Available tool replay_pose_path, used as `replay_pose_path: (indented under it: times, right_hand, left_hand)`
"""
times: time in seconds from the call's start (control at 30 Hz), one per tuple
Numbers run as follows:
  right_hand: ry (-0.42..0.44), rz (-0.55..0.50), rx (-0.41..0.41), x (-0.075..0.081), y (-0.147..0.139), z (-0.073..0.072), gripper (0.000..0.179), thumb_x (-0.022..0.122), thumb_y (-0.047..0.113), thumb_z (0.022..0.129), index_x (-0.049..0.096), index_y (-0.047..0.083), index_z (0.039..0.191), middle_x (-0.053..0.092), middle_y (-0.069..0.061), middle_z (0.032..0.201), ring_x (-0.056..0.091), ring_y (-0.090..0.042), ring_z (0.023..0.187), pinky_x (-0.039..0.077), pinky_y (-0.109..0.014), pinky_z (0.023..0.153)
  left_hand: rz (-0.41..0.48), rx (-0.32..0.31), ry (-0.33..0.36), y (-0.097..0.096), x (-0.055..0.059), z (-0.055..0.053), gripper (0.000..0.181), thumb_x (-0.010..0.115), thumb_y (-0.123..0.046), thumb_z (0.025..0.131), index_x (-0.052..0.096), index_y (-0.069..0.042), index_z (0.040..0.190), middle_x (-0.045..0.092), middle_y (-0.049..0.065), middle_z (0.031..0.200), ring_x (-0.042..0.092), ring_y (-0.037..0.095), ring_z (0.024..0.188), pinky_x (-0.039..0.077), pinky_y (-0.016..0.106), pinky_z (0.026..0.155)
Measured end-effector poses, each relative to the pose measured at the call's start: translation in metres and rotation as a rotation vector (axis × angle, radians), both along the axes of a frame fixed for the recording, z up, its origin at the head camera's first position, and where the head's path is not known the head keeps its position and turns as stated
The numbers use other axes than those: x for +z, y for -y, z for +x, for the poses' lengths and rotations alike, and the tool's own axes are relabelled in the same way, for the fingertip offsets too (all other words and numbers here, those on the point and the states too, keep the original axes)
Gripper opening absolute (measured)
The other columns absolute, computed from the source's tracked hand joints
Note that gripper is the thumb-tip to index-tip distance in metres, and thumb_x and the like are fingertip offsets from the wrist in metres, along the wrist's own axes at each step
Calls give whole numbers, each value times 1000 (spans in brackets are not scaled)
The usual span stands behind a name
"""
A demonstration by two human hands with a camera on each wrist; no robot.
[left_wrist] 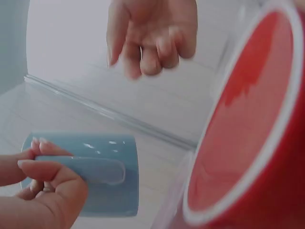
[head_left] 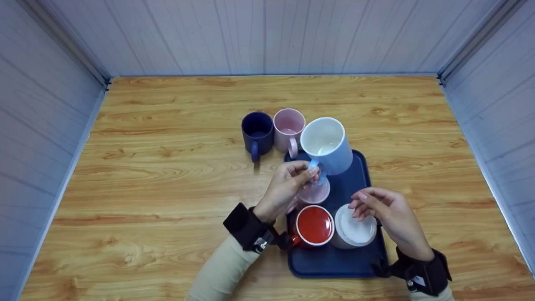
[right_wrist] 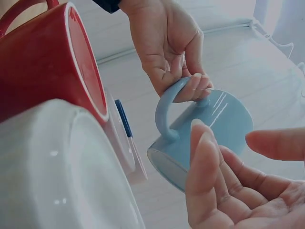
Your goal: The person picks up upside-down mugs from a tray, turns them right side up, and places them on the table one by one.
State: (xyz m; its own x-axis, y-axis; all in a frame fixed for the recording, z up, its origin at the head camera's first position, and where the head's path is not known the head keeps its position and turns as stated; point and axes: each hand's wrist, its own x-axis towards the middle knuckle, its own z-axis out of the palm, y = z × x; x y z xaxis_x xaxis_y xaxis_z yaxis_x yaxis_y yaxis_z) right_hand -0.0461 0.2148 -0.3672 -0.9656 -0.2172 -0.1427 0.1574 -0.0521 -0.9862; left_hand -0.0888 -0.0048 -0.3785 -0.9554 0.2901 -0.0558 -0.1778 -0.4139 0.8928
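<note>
My left hand [head_left: 285,184] pinches the handle of a light blue mug [head_left: 337,156], holding it up over the far end of a dark blue tray [head_left: 337,267]. The mug's white inside faces up and toward the head camera. My right hand [head_left: 388,211] holds nothing; its fingers hang loosely bent above a white mug [head_left: 355,234] that stands upside down on the tray. Beside that one is an upside-down red mug [head_left: 314,225]. A pale pink mug [head_left: 313,194], also bottom up, is partly hidden behind my left hand. In the right wrist view the blue mug [right_wrist: 224,129] appears beyond my right fingers.
A navy mug [head_left: 258,129] and a pink mug [head_left: 289,125] stand upright side by side on the wooden table [head_left: 167,167], just past the tray's far left corner. Pale panel walls [head_left: 263,37] enclose the table at the back and both sides.
</note>
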Motion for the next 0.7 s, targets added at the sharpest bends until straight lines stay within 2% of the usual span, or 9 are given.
replay_pose_path:
  times: [0.3,0.57,0.7]
  right_hand:
    - [-11,-29,-48,-2,-6,0,25,53,1,91,52,-24,94,64,-16,76,61,-19,62,52,-27,54]
    - [-34,-16,-53,-3,-10,0,26,52,1,91,52,-26,94,64,-17,76,62,-20,63,52,-28,55]
    - [-61,-29,-28,-7,-15,-2,23,51,1,92,55,-22,94,64,-16,78,62,-19,64,52,-28,56]
  left_hand:
    - [-161,-62,-109,4,0,-31,15,54,1,89,57,15,91,56,3,68,47,11,63,37,20,57]
    - [-191,-118,-103,8,-1,-58,15,51,5,90,54,19,91,55,3,67,50,10,63,37,19,55]
    - [-253,-138,-134,9,-5,-69,14,51,4,90,55,17,91,54,3,67,47,10,62,36,18,54]
